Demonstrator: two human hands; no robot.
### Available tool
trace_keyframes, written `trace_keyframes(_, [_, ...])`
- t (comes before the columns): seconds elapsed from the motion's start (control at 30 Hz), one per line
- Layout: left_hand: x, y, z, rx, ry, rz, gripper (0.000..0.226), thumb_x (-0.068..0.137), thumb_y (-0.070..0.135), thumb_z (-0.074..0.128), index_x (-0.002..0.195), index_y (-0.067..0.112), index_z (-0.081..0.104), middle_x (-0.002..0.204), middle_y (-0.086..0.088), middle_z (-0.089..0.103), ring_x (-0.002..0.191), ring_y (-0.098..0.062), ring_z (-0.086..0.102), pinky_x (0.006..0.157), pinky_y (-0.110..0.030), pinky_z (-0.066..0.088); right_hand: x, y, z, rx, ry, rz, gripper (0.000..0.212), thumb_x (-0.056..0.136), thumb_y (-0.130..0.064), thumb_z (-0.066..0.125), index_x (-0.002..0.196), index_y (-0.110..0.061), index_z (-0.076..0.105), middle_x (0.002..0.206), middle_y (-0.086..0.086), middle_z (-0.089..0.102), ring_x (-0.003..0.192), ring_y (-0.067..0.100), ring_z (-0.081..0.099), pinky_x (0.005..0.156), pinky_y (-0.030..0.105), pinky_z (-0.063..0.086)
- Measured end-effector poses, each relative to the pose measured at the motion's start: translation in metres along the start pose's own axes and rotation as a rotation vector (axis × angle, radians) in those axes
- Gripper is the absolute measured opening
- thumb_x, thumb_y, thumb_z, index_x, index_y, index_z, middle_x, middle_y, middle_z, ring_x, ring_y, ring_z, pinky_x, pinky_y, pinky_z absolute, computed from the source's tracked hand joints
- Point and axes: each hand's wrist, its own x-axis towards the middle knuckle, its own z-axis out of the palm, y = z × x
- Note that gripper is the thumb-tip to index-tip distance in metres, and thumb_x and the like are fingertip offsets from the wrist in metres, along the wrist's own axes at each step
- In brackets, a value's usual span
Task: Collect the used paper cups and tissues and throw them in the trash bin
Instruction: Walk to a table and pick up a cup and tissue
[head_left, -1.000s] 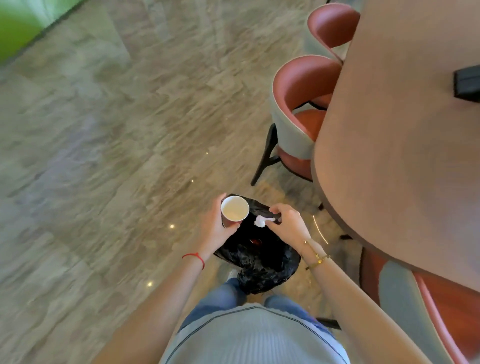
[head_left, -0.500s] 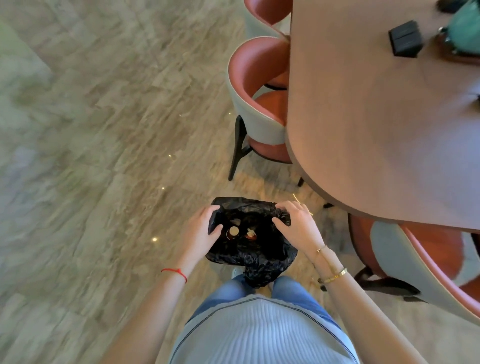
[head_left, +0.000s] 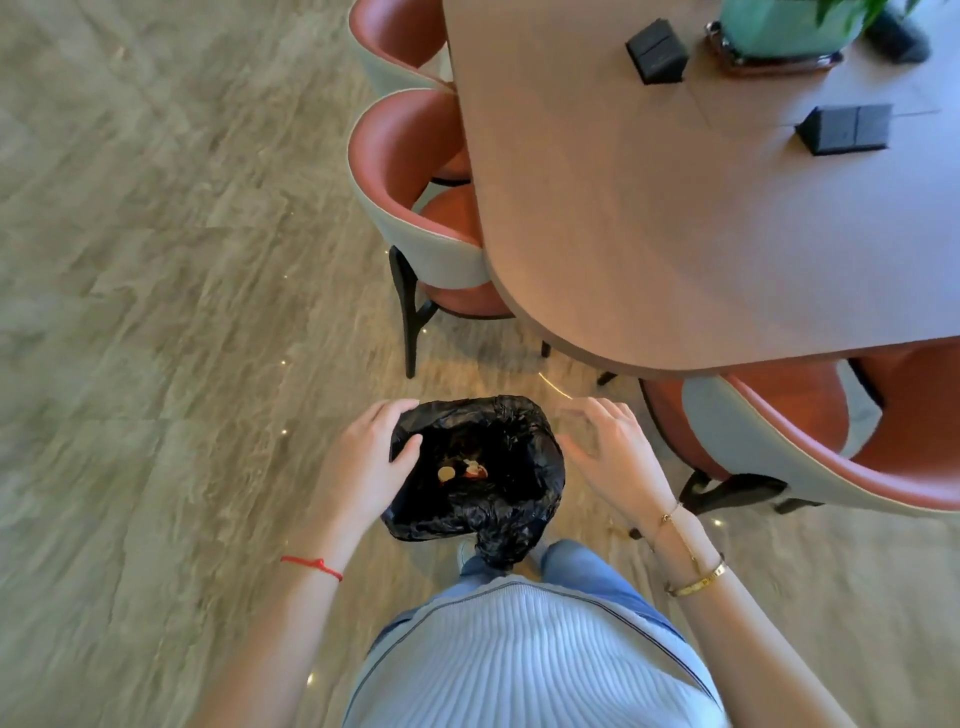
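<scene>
Between the person's two hands, low over the stone floor (head_left: 156, 312) and just in front of their knees, sits the trash bin (head_left: 475, 467), lined with a crinkled black bag whose loose end hangs in a twisted tail toward the legs. Its mouth faces straight up, roughly round and a little wider from side to side. The left hand (head_left: 369, 462) is the nearer one: it grasps the bin's left rim, thumb hooked over the edge and fingers wrapped around the outside. The right hand (head_left: 613, 457) hovers just beside the right rim, fingers spread and slightly curled, released and holding nothing; it looks a touch blurred.

Down in the dark of the bag lie a few pale and reddish scraps, one of them round like the bottom of a cup, though they are too small to name with certainty. No loose cup or tissue shows on the near end of the table (head_left: 675, 234), which stands ahead and to the right with chairs (head_left: 415, 171) tucked against it. Any further collecting would likely mean turning toward that table.
</scene>
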Motion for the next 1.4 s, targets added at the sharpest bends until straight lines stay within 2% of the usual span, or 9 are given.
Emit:
trace_keyframes(0.1, [0.007, 0.025, 0.001, 0.006, -0.019, 0.084, 0.038, 0.094, 0.03, 0.058, 0.131, 0.023, 0.055, 0.133, 0.009, 0.056, 0.106, -0.014, 0.06, 0.08, -0.018, 0.043, -0.019, 0.011, -0.015, -0.002, 0.061, 0.053, 0.035, 0.091, -0.035, 0.058, 0.125, -0.027, 0.055, 0.122, -0.007, 0.058, 0.116, 0.015, 0.044, 0.097, 0.029, 0.041])
trace_keyframes(0.27, [0.014, 0.075, 0.02, -0.017, -0.057, 0.219, 0.038, 0.094, 0.028, 0.058, 0.131, 0.023, 0.054, 0.131, 0.008, 0.056, 0.116, -0.012, 0.055, 0.088, -0.022, 0.046, -0.056, 0.039, -0.043, 0.033, 0.175, 0.134, 0.034, 0.09, -0.035, 0.059, 0.123, -0.027, 0.056, 0.12, -0.007, 0.059, 0.114, 0.013, 0.045, 0.093, 0.024, 0.035])
trace_keyframes(0.43, [0.013, 0.137, 0.052, -0.019, -0.138, 0.37, 0.038, 0.093, 0.026, 0.059, 0.131, 0.021, 0.055, 0.129, 0.006, 0.058, 0.119, -0.013, 0.053, 0.1, -0.03, 0.045, -0.106, 0.081, -0.074, 0.056, 0.289, 0.235, 0.035, 0.089, -0.033, 0.063, 0.123, -0.024, 0.057, 0.12, -0.006, 0.06, 0.114, 0.012, 0.047, 0.098, 0.03, 0.041])
trace_keyframes(0.7, [-0.015, 0.278, 0.125, -0.048, -0.252, 0.58, 0.036, 0.093, 0.025, 0.06, 0.129, 0.021, 0.057, 0.126, 0.006, 0.06, 0.116, -0.013, 0.055, 0.096, -0.035, 0.048, -0.213, 0.169, -0.14, 0.086, 0.458, 0.453, 0.035, 0.086, -0.028, 0.067, 0.119, -0.021, 0.059, 0.117, -0.007, 0.062, 0.113, 0.013, 0.048, 0.095, 0.021, 0.037])
trace_keyframes(0.77, [-0.021, 0.316, 0.148, -0.069, -0.277, 0.629, 0.037, 0.093, 0.025, 0.06, 0.129, 0.022, 0.056, 0.126, 0.006, 0.06, 0.116, -0.012, 0.055, 0.098, -0.033, 0.047, -0.241, 0.195, -0.157, 0.081, 0.5, 0.494, 0.032, 0.086, -0.028, 0.067, 0.117, -0.023, 0.06, 0.115, -0.009, 0.062, 0.112, 0.012, 0.048, 0.094, 0.02, 0.036])
trace_keyframes(0.9, [-0.032, 0.393, 0.194, -0.064, -0.329, 0.74, 0.04, 0.092, 0.025, 0.062, 0.131, 0.023, 0.056, 0.129, 0.007, 0.059, 0.12, -0.008, 0.053, 0.101, -0.024, 0.042, -0.291, 0.247, -0.185, 0.079, 0.584, 0.597, 0.031, 0.086, -0.031, 0.065, 0.116, -0.024, 0.059, 0.114, -0.009, 0.062, 0.112, 0.011, 0.049, 0.097, 0.026, 0.04])
trace_keyframes(1.0, [-0.039, 0.448, 0.221, -0.076, -0.378, 0.814, 0.038, 0.09, 0.023, 0.064, 0.128, 0.023, 0.057, 0.124, 0.008, 0.061, 0.114, -0.007, 0.056, 0.098, -0.021, 0.043, -0.321, 0.281, -0.203, 0.089, 0.638, 0.661, 0.031, 0.086, -0.028, 0.067, 0.115, -0.023, 0.06, 0.112, -0.008, 0.063, 0.11, 0.012, 0.05, 0.101, 0.029, 0.04])
trace_keyframes(1.1, [-0.045, 0.494, 0.245, -0.103, -0.429, 0.884, 0.037, 0.089, 0.02, 0.064, 0.126, 0.021, 0.058, 0.12, 0.008, 0.062, 0.112, -0.008, 0.057, 0.098, -0.025, 0.045, -0.344, 0.311, -0.218, 0.09, 0.663, 0.729, 0.031, 0.085, -0.026, 0.069, 0.115, -0.02, 0.061, 0.111, -0.007, 0.063, 0.11, 0.012, 0.052, 0.095, 0.022, 0.037])
trace_keyframes(1.4, [-0.035, 0.624, 0.322, -0.072, -0.589, 1.052, 0.034, 0.089, 0.021, 0.064, 0.123, 0.019, 0.06, 0.115, 0.006, 0.064, 0.106, -0.012, 0.06, 0.091, -0.03, 0.048, -0.379, 0.401, -0.261, 0.132, 0.808, 0.936, 0.03, 0.083, -0.024, 0.071, 0.111, -0.021, 0.062, 0.103, -0.009, 0.062, 0.102, 0.01, 0.054, 0.088, 0.013, 0.033])
